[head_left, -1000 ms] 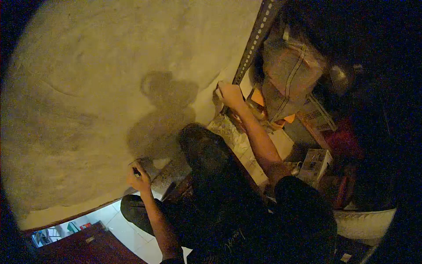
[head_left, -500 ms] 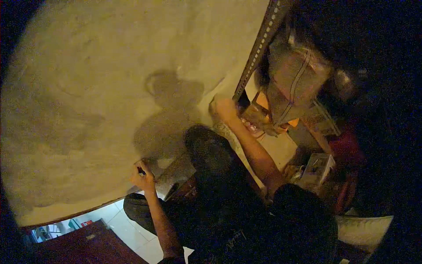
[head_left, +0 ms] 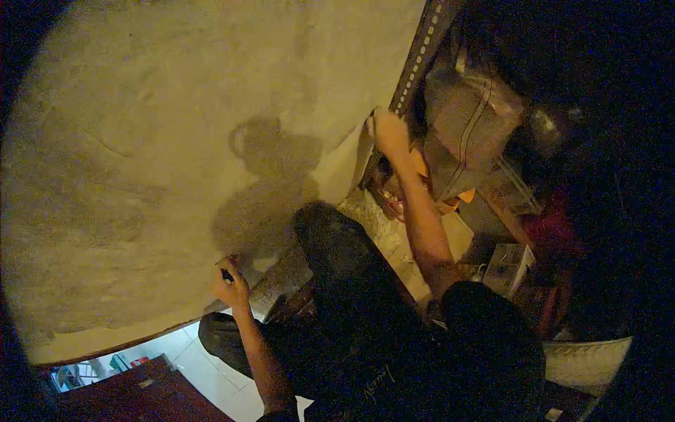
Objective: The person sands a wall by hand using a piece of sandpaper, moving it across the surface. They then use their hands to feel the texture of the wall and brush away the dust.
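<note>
A pale, rough wall [head_left: 169, 155] fills the left and top of the view, with my shadow on it. My left hand [head_left: 232, 285] is closed around a small dark object [head_left: 226, 274] close to the wall's lower part. Up by the slotted metal post [head_left: 409, 81], my right hand [head_left: 391, 133] is closed at the wall's right edge. A dark sliver shows at its fingertips; I cannot tell what it holds. Below that hand, pale crumbly debris [head_left: 373, 211] lies along the foot of the wall.
To the right hang or stand a zippered clear bag [head_left: 464, 133], orange pieces [head_left: 460, 198] and a clear plastic box [head_left: 508, 271]. My dark-clothed knee [head_left: 330, 232] is near the wall. White floor tiles [head_left: 204, 359] and a dark red surface [head_left: 140, 394] lie at lower left.
My right hand has moved up and to the right along the wall's edge to the metal post, uncovering the debris below. My left hand has barely moved.
</note>
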Motion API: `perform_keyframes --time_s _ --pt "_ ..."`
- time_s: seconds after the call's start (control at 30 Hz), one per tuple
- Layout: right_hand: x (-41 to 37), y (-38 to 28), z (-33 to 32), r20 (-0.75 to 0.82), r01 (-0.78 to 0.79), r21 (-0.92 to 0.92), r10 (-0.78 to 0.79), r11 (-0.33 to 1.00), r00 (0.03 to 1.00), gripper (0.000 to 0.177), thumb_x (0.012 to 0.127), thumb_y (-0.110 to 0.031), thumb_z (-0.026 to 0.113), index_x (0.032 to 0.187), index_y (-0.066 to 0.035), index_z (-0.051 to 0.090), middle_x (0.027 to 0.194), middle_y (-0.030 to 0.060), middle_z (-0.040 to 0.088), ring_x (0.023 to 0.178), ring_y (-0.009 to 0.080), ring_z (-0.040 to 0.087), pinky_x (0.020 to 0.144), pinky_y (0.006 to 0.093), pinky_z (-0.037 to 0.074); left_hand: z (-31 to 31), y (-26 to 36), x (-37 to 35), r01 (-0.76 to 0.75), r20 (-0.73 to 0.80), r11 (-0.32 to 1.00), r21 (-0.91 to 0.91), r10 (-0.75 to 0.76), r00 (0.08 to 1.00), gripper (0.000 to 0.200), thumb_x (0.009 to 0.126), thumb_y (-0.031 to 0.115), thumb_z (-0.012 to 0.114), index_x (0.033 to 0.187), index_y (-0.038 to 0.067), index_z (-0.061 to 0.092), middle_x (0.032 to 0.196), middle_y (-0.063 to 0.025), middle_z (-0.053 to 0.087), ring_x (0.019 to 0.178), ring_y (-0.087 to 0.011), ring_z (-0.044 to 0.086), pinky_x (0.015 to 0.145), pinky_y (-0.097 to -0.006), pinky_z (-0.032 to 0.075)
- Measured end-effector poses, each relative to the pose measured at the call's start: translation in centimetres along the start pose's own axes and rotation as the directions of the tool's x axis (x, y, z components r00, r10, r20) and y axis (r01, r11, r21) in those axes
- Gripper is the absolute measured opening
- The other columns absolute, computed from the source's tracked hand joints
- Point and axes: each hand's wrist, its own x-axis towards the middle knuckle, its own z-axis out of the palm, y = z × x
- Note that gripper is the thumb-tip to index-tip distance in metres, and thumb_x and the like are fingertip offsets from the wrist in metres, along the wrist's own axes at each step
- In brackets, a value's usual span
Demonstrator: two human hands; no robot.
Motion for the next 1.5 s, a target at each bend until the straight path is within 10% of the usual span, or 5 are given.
perform_keyframes --time_s 0.23,0.4,0.6,1.0,1.5 --pt "-9.1 -6.9 7.9 -0.032 0.151 0.073 -0.149 0.986 0.988 0.022 0.086 -0.025 0.056 0.086 -0.003 0.058 0.076 0.0194 0.063 0.067 0.0397 0.063 0.060 0.0484 0.051 -0.1 0.5 0.2 0.023 0.039 1.000 0.020 -0.023 0.999 0.024 0.094 0.026 0.057 0.088 0.005 0.068 0.075 -0.0082 0.068 0.059 -0.0207 0.059 0.056 -0.0311 0.046" --pt "-6.3 -5.4 3.8 0.352 0.243 0.076 -0.254 0.967 0.901 0.020 0.085 -0.021 0.053 0.091 -0.002 0.055 0.079 0.0206 0.062 0.069 0.0409 0.063 0.059 0.0497 0.051 -0.1 1.1 0.4 0.110 0.076 0.994 -0.014 -0.109 0.991 0.024 0.094 0.026 0.057 0.088 0.005 0.068 0.074 -0.0060 0.068 0.058 -0.0189 0.058 0.055 -0.0301 0.045" --pt "-1.7 0.5 2.1 0.055 0.060 0.007 -0.061 0.998 0.997 0.026 0.076 -0.019 0.065 0.092 -0.002 0.055 0.077 0.0189 0.061 0.073 0.0378 0.063 0.060 0.0463 0.051 0.2 -1.0 -0.4 -0.008 -0.034 0.999 -0.041 0.007 0.999 0.018 0.093 0.020 0.060 0.085 0.004 0.066 0.073 -0.0057 0.065 0.058 -0.0153 0.055 0.055 -0.0276 0.043" --pt "-11.3 -8.0 8.9 0.233 0.211 0.246 -0.269 0.946 0.935 0.021 0.083 -0.024 0.057 0.087 -0.003 0.057 0.078 0.0195 0.062 0.071 0.0422 0.061 0.063 0.0512 0.049 -0.2 0.5 0.0 0.010 0.007 0.998 0.055 -0.011 1.000 0.022 0.094 0.022 0.058 0.086 0.003 0.065 0.070 -0.0094 0.063 0.058 -0.0198 0.056 0.056 -0.0312 0.044" --pt "-6.1 -3.0 6.9 0.059 0.044 -0.002 -0.044 0.999 0.997 0.024 0.085 -0.024 0.056 0.085 0.000 0.059 0.074 0.0203 0.061 0.064 0.0386 0.061 0.061 0.0486 0.050 -0.7 0.5 -0.1 0.070 0.004 0.997 -0.026 -0.070 0.998 0.021 0.092 0.024 0.059 0.090 0.004 0.067 0.070 -0.0106 0.064 0.060 -0.0209 0.058 0.057 -0.0322 0.046"
